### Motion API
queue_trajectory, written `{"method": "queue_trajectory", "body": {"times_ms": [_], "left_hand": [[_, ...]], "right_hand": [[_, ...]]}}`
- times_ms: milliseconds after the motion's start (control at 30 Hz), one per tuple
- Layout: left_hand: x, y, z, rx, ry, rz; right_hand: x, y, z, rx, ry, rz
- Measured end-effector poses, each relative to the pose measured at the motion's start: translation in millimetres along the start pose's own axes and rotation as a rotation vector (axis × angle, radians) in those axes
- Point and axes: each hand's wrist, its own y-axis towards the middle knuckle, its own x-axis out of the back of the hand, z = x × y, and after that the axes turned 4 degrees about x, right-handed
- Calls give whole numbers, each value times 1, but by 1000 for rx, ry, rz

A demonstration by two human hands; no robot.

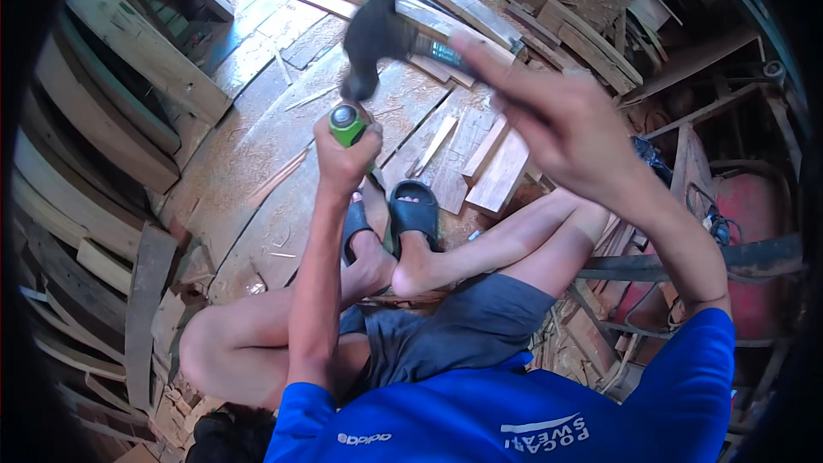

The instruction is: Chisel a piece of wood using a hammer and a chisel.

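Note:
My left hand (343, 159) is wrapped round the green handle of a chisel (347, 127), its metal-capped end facing up. The chisel's lower end is hidden below the hand. In my right hand (570, 133) is a claw hammer (374, 34), raised and slightly blurred. The hammer's striking face hangs just above the chisel's cap; I cannot tell whether they touch. A narrow strip of wood (375, 210) shows between my sandalled feet, below the left hand.
Several cut wood blocks (501, 173) lie beyond my right foot. Long boards (446, 0) are stacked at the far side, and more planks (146, 47) lean along the left. Sawdust and shavings cover the floor (283, 111). A red object (746, 214) stands at the right.

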Motion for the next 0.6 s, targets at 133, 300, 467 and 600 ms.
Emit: {"method": "queue_trajectory", "body": {"times_ms": [133,300,467,600], "left_hand": [[2,0,4,56,58,42],[-3,-1,4,22,102,4],[-4,-1,3,44,136,20],[-4,-1,5,-43,190,35]], "right_hand": [[2,0,-2,21,338,-466],[-1,-4,-1,37,-41,39],[5,2,-1,32,312,-540],[-8,3,2,-51,102,57]]}}
